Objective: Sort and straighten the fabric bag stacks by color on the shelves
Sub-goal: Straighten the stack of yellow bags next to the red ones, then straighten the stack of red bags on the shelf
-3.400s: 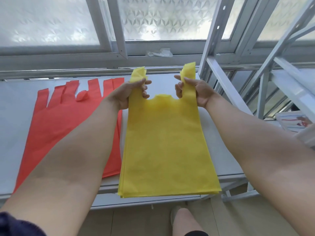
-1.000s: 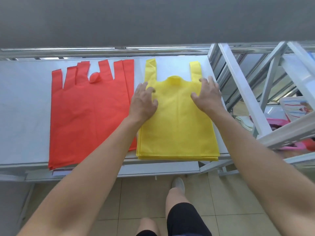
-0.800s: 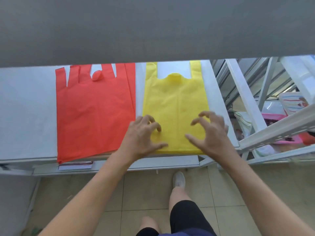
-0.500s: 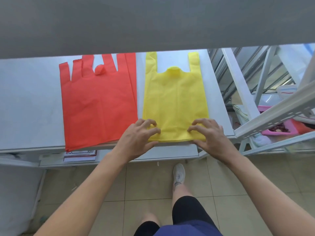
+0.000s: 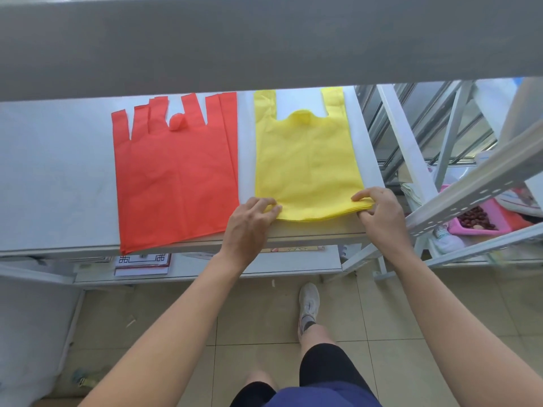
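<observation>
A stack of yellow fabric bags [image 5: 305, 163] lies flat on the white shelf [image 5: 55, 177], handles pointing away from me. My left hand [image 5: 249, 221] pinches its near left corner. My right hand [image 5: 379, 212] pinches the near right corner, thumb on top and fingers under the edge. To the left lies a stack of red fabric bags [image 5: 176, 177], its handles fanned out unevenly and its near edge slanting over the shelf front.
An upper shelf board [image 5: 264, 42] hides the back of the shelf. A lower shelf holds a printed booklet [image 5: 142, 262]. To the right stands a metal rack [image 5: 470, 195] with a pink tray [image 5: 482, 218]. My foot [image 5: 308, 306] is on the tiled floor.
Both hands slid from the upper part of the yellow stack down to its near edge, then spread outward and took hold of the two near corners. The view tilted down.
</observation>
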